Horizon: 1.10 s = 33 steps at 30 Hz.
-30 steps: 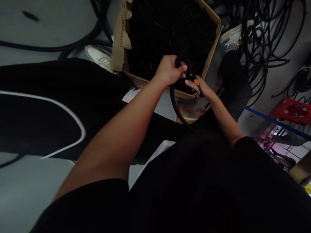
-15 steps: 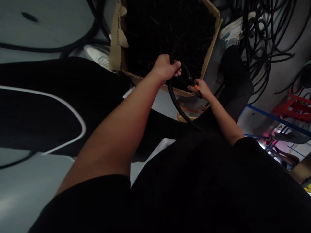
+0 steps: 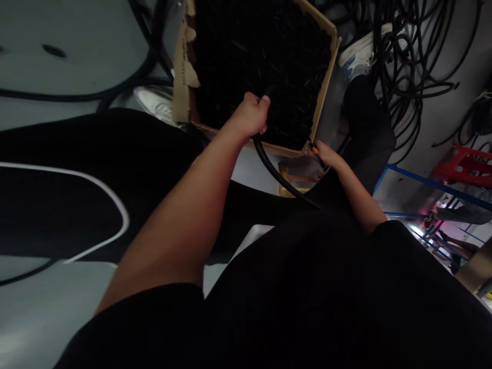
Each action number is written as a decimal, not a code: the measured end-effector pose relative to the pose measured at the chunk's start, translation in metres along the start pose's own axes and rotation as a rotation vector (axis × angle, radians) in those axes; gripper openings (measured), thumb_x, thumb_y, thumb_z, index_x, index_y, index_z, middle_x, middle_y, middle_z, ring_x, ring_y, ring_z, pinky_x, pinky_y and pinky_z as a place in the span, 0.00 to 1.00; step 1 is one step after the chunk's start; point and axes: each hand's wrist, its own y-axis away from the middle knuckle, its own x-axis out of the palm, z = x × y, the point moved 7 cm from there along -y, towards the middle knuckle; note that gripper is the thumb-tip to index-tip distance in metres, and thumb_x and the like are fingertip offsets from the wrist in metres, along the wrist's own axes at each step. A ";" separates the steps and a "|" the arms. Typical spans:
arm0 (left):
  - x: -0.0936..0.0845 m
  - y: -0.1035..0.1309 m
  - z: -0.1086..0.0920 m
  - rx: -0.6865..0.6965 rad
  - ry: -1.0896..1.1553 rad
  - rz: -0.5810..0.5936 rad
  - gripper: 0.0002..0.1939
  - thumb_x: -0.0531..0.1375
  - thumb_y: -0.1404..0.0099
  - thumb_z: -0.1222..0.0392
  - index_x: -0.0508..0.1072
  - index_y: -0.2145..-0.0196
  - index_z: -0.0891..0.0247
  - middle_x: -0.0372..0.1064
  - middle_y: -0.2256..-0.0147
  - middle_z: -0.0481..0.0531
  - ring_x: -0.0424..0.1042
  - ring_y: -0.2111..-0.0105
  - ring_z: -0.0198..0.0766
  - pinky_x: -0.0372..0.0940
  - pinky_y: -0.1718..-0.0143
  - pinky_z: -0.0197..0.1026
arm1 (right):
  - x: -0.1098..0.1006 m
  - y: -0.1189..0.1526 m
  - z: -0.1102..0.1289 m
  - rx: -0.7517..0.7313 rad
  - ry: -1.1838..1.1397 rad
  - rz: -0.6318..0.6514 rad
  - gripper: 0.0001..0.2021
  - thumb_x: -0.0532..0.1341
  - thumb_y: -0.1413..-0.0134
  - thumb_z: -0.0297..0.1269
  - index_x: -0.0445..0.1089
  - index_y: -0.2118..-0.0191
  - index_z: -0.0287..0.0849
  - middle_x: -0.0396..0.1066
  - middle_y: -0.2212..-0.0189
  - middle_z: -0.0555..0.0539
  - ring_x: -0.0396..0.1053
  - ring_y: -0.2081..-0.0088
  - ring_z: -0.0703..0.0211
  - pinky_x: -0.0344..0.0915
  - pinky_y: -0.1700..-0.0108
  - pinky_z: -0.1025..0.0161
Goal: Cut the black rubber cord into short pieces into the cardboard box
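Observation:
My left hand [image 3: 251, 115] is closed round a thick black hose [image 3: 274, 166], above the near part of an open cardboard box [image 3: 181, 84]. From that fist the hose curves down towards my lap, where dark clothing hides the rest. Many short black pieces [image 3: 290, 84] fill the box. My right hand [image 3: 326, 154] is at the box's near right corner, its fingers wrapped round an orange-handled cutter [image 3: 315, 150]. Its dark jaws are small and hard to make out, and they are apart from the hose.
Loose coils of black hose [image 3: 411, 77] lie on the floor at the right, beside a shoe [image 3: 357, 54]. Another shoe [image 3: 156, 105] is left of the box. A wooden piece [image 3: 288, 192] is below the box. A red plastic stool [image 3: 465, 166] and blue frame [image 3: 434, 185] stand farther right.
My left hand has moved left with the hose. My right hand has drawn slightly down and right with the cutter, away from the hose. The view has shifted a little.

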 end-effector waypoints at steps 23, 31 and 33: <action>0.012 -0.001 -0.022 0.269 -0.039 -0.066 0.21 0.65 0.12 0.43 0.82 0.33 0.58 0.85 0.60 0.56 0.92 0.52 0.59 0.83 0.41 0.54 | -0.054 0.041 -0.008 -0.196 -0.217 -0.429 0.35 0.70 0.17 0.64 0.65 0.21 0.50 0.82 0.37 0.34 0.85 0.40 0.34 0.85 0.29 0.30; 0.016 0.000 -0.035 0.409 0.128 -0.078 0.11 0.68 0.13 0.46 0.79 0.46 0.54 0.76 0.66 0.50 0.84 0.62 0.51 0.77 0.54 0.48 | -0.033 0.039 0.024 -0.484 -0.552 -0.205 0.46 0.73 0.27 0.83 0.74 0.24 0.52 0.81 0.39 0.37 0.86 0.37 0.34 0.89 0.29 0.32; 0.015 0.003 -0.038 0.417 0.161 -0.079 0.10 0.69 0.15 0.47 0.78 0.49 0.54 0.75 0.68 0.49 0.82 0.63 0.50 0.75 0.56 0.47 | -0.033 0.040 0.029 -0.472 -0.607 -0.201 0.44 0.73 0.25 0.83 0.75 0.25 0.53 0.82 0.39 0.38 0.88 0.37 0.36 0.90 0.30 0.34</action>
